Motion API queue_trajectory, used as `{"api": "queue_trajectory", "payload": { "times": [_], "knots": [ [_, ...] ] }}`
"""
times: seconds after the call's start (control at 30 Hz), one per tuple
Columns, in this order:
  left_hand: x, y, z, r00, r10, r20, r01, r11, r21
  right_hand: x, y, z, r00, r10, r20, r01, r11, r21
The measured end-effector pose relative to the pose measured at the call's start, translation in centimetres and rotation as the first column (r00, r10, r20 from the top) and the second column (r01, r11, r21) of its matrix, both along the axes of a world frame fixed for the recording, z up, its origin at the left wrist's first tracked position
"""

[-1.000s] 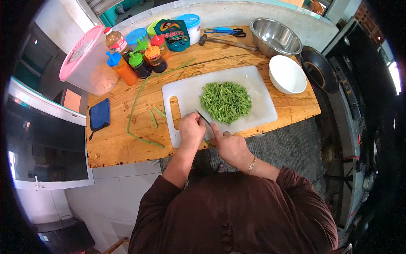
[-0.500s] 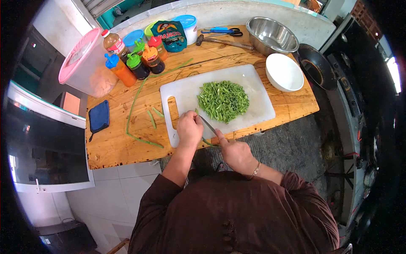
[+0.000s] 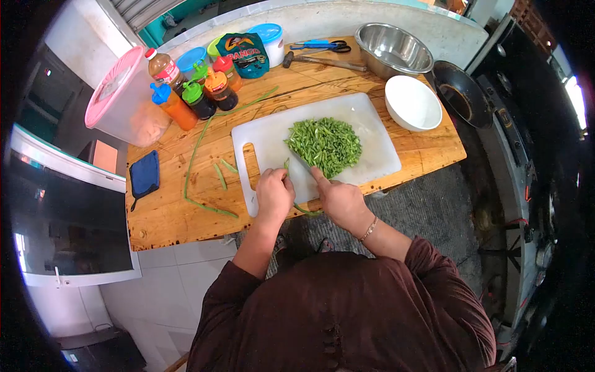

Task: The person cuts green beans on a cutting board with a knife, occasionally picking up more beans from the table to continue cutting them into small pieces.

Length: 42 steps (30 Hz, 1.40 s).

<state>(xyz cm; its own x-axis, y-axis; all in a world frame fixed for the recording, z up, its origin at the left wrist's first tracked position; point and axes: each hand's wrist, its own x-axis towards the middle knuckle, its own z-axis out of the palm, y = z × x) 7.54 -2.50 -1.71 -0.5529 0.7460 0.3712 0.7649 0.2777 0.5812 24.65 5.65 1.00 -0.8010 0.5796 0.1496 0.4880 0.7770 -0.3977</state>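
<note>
A heap of chopped green beans (image 3: 325, 146) lies on the white cutting board (image 3: 378, 149). My right hand (image 3: 344, 203) is closed round a knife (image 3: 300, 160), its index finger along the blade's back and its tip at the heap's left edge. Just left of the blade, my left hand (image 3: 274, 195) pinches a green bean (image 3: 287, 163) whose short end sticks up past the fingers. A length of green bean (image 3: 307, 211) hangs near the board's front edge between my hands. The knife's handle is hidden in my right hand.
Long bean strands (image 3: 195, 155) and short pieces lie left of the board. Sauce bottles (image 3: 193, 98) and tubs stand at the back left. A white bowl (image 3: 413, 103), a steel bowl (image 3: 395, 49) and a hammer (image 3: 322, 61) are at the back right. A blue cloth (image 3: 144, 172) lies far left.
The knife and my right hand have moved up, bringing the blade's tip to the heap. My left hand has shifted slightly down and left.
</note>
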Motion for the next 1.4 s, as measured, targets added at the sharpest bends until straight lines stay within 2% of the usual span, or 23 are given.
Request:
{"api": "queue_trajectory", "payload": {
  "times": [0.27,0.37,0.47,0.63,0.8,0.97,1.07,1.2,1.27,1.4],
  "knots": [
    [0.3,0.4,0.7,0.998,0.028,0.052,-0.025,0.997,-0.072,-0.4,-3.3,1.0,0.988,0.039,0.152,-0.046,0.998,0.039],
    [0.4,0.4,0.7,0.999,0.01,0.04,-0.007,0.997,-0.076,-1.7,-3.3,-0.2,0.992,0.013,0.128,-0.033,0.987,0.16],
    [0.2,0.5,0.8,1.0,0.013,-0.009,-0.013,0.997,-0.073,-3.4,-2.7,1.5,0.978,0.02,0.207,-0.038,0.996,0.085],
    [0.3,0.3,0.6,1.0,0.017,-0.016,-0.018,0.995,-0.097,-4.1,-1.9,-0.3,0.991,0.06,0.116,-0.073,0.992,0.104],
    [0.6,0.5,0.0,0.994,0.094,0.054,-0.089,0.993,-0.082,-0.4,-3.3,1.1,0.986,0.076,0.148,-0.075,0.997,-0.01],
    [0.0,0.5,-0.5,0.995,0.062,0.076,-0.055,0.994,-0.09,3.2,-3.5,2.3,0.974,0.098,0.206,-0.082,0.993,-0.085],
    [0.2,0.5,-0.2,0.995,0.064,0.071,-0.06,0.997,-0.049,3.0,-2.7,2.6,0.982,0.098,0.162,-0.074,0.986,-0.152],
    [0.4,0.6,0.6,0.999,0.038,0.035,-0.037,0.999,-0.009,1.5,-2.5,1.8,0.997,0.014,0.082,-0.004,0.993,-0.117],
    [0.4,0.7,0.6,1.0,0.029,0.003,-0.028,0.998,-0.063,0.5,-2.4,0.9,0.998,0.004,0.069,0.003,0.995,-0.096],
    [0.1,0.7,0.4,1.0,0.016,-0.01,-0.016,0.995,-0.097,-1.2,-2.9,1.2,0.993,0.022,0.113,-0.01,0.995,-0.104]
  ]
}}
